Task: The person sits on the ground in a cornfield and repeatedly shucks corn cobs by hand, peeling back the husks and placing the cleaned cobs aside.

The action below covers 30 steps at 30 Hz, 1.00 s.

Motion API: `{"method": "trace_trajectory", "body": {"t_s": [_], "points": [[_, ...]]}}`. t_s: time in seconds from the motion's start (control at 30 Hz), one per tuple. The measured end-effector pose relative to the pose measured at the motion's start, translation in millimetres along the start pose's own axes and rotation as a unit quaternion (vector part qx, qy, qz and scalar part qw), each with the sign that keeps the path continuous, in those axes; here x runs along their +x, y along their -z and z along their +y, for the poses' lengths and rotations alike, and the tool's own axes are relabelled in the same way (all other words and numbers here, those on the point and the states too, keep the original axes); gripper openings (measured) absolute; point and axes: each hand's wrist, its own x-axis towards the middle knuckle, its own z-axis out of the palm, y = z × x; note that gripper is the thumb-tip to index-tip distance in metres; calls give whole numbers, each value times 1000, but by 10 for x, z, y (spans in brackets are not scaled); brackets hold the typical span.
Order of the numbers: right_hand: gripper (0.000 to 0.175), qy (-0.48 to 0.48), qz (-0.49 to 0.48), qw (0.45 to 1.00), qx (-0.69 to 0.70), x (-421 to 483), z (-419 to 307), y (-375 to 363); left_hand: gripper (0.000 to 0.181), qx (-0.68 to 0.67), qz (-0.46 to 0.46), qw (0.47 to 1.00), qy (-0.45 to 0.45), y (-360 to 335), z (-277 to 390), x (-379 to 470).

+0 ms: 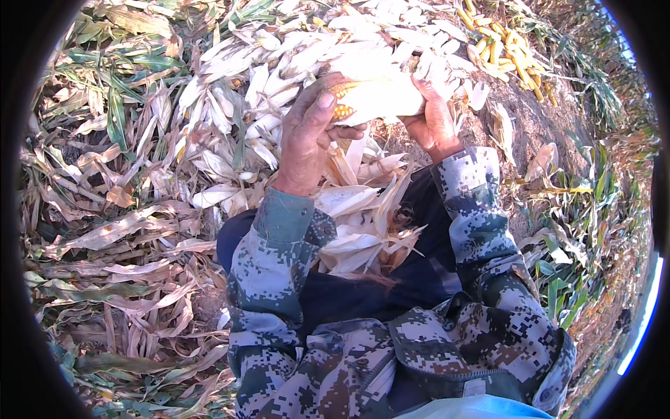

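An ear of corn in a pale husk [384, 97] lies sideways between my two hands, above my lap. My left hand [310, 123] grips its left end, where yellow kernels show between parted husk leaves. My right hand [433, 116] holds the husk at the right end, thumb on top. Strong glare whitens most of the husk. Below the hands, loose dry husks [361, 225] lie between my legs.
A broad heap of corn ears in husks [282, 68] lies ahead and to the left. Husked yellow cobs [510, 50] are piled at the upper right. Dry corn stalks and leaves [120, 235] cover the ground at left; green leaves [557, 293] lie at right.
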Motion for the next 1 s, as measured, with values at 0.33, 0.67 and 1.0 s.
{"method": "trace_trajectory", "body": {"t_s": [0.33,0.67,1.0], "points": [[62,-128,-187,969,-98,-441,276,-171,28,74,262,943,-190,262,-28,176],[69,-118,-200,968,-100,-609,472,-230,22,288,274,896,-197,277,-151,217],[48,-196,-140,965,102,-417,442,-57,17,501,-96,843,-172,78,-225,17]]}}
